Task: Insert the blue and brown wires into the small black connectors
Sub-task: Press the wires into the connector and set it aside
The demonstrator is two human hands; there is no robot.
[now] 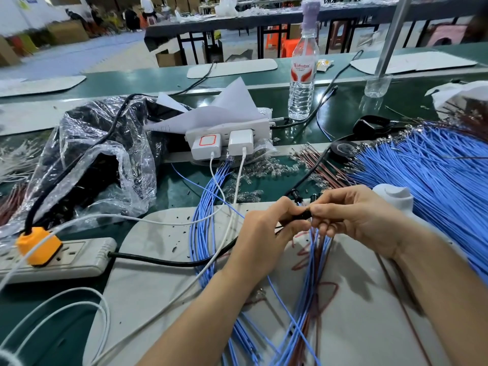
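The left hand (266, 228) pinches the black connector (303, 215) in its fingers, likely to steady it. The right hand (364, 220) curls its fingers round the blue and brown wires (314, 260), which trail toward 6 o'clock. The blue wire pile (435, 175) lies on the bench at 3 o'clock, within reach.

I see only a sliver of the small black connector (298, 216); the left hand (266, 228) and right hand (353, 220) cover the rest. Where the blue and brown wires (314, 260) meet it is hidden under fingers. The blue wire pile (435, 175) runs off the right edge, the power strip (74, 258) off the left
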